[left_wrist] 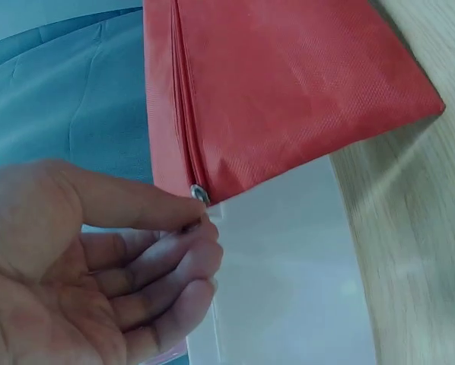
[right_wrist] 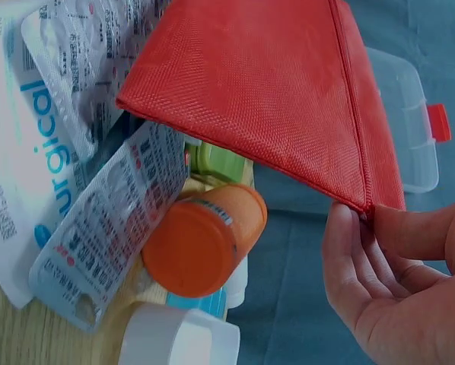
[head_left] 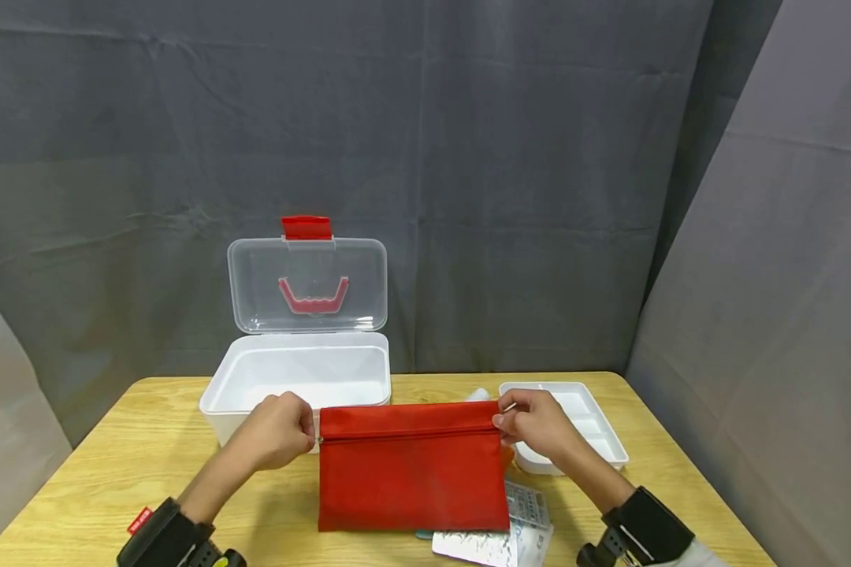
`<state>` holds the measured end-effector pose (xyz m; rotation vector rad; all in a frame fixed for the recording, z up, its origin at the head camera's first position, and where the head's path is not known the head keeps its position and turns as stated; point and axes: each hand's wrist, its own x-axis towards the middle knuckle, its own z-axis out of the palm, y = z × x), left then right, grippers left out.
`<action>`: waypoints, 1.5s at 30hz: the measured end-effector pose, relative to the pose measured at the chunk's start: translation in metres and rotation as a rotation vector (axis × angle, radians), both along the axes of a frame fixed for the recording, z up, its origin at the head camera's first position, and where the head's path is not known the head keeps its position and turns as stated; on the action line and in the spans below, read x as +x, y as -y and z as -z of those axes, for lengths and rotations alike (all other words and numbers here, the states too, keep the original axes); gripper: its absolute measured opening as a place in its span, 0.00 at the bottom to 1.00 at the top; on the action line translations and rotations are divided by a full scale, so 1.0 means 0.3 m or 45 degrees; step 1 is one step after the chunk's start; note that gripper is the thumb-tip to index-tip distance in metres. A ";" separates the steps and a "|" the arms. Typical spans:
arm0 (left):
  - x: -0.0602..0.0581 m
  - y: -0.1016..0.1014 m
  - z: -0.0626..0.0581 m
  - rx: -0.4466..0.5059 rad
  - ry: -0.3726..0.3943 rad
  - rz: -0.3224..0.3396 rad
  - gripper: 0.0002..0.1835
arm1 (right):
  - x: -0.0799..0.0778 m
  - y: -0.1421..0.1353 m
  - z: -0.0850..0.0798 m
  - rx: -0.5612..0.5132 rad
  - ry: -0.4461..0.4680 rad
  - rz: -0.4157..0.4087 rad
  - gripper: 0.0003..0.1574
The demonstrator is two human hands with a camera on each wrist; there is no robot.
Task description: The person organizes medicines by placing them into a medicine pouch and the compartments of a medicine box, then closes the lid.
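Note:
A flat red zip pouch (head_left: 411,472) hangs upright above the table, its zipper running across just below the top edge. My left hand (head_left: 276,429) is at the pouch's upper left end. In the left wrist view, its thumb and forefinger pinch the small metal zipper pull (left_wrist: 200,195). At the opposite end, my right hand (head_left: 535,425) pinches the upper right corner between thumb and fingers. The right wrist view shows this grip at the zipper's end, with the zipper line closed along the pouch.
Behind the left hand stands a white box (head_left: 298,370), its clear lid (head_left: 308,260) raised. A white compartment tray (head_left: 596,425) lies back right. Below the pouch are blister packs (right_wrist: 109,228), a white packet (right_wrist: 14,190) with blue lettering and an orange bottle (right_wrist: 186,251).

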<state>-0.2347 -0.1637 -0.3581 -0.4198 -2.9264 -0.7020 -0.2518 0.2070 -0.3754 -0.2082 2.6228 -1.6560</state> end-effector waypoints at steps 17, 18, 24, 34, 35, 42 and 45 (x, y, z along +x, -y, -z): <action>-0.045 -0.054 -0.070 -0.108 -0.009 0.005 0.08 | 0.023 0.027 -0.028 0.074 -0.089 0.067 0.05; -0.046 -0.069 -0.085 -0.103 -0.023 -0.003 0.06 | 0.023 0.028 -0.029 0.074 -0.091 0.066 0.05; -0.050 -0.184 -0.146 -0.089 -0.159 0.007 0.05 | 0.021 0.030 -0.034 0.082 -0.109 0.044 0.05; -0.081 -0.372 -0.140 -0.230 -0.106 0.136 0.14 | 0.021 0.026 -0.046 0.096 -0.097 0.047 0.04; -0.081 -0.384 -0.136 -0.258 -0.099 0.137 0.14 | 0.020 0.026 -0.046 0.101 -0.098 0.050 0.04; -0.078 -0.445 -0.107 -0.334 -0.144 0.208 0.05 | 0.022 0.022 -0.044 0.124 -0.125 0.075 0.04; -0.084 -0.451 -0.105 -0.278 -0.140 0.242 0.05 | 0.017 0.018 -0.040 0.116 -0.133 0.076 0.04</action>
